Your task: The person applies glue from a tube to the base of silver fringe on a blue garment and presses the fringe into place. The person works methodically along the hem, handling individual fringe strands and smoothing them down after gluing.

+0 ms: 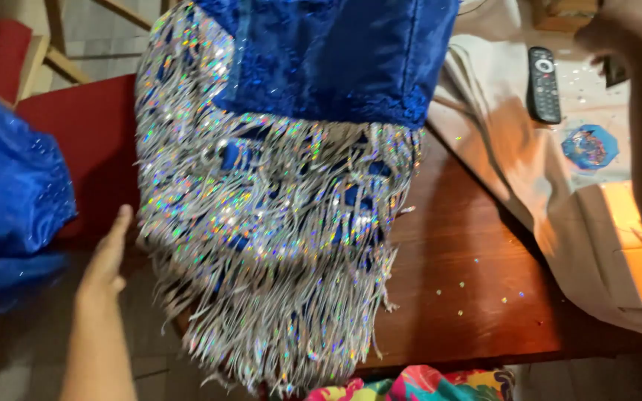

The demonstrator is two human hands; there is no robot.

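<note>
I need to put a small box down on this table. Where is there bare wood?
Bare brown wooden table shows between the blue garment with silver sequin fringe and the beige cloth, dotted only with loose sequins. The cloth is crowded: a black remote control and a blue sequin patch lie on it. The fringe covers the table's left part.

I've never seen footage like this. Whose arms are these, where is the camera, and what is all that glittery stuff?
There is no machine here: a person wears a camera on the head, looking down at their own bare hands. The left hand lies open beside a blue garment hung with silver sequin fringe, which drapes over a brown wooden table. The right hand is raised at the top right, blurred, so its grip is unclear. Nearby lie a beige cloth, a black remote control and scattered loose sequins.
</note>
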